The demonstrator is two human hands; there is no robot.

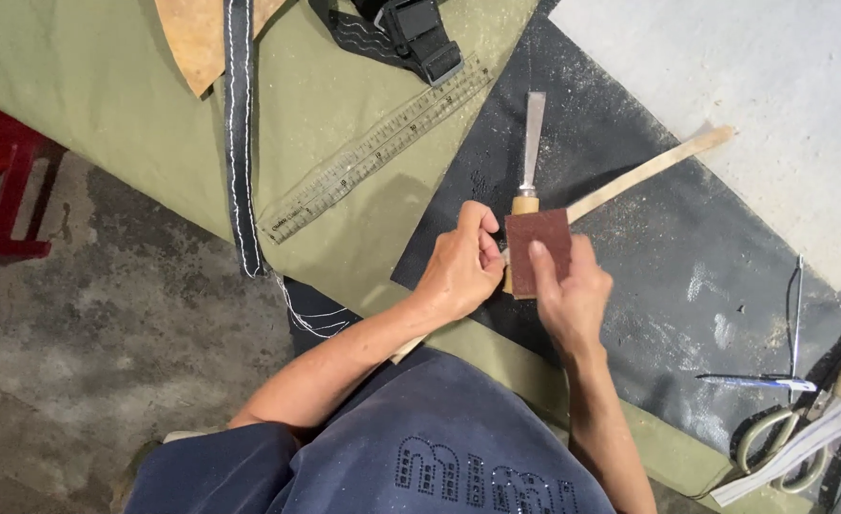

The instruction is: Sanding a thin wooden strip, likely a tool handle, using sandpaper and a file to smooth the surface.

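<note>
Sandpaper (537, 249), centre frame, sat pinched in right hand (569, 297) fingers; left hand (460, 268) gripped wooden strip (645, 171), steadying it.

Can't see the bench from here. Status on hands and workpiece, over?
Left hand grips wooden strip. Right hand presses brown sandpaper block on it. Chisel lies just behind, touching nothing in hand.

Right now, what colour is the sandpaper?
Reddish-brown sandpaper, under the right hand; head view.
</note>
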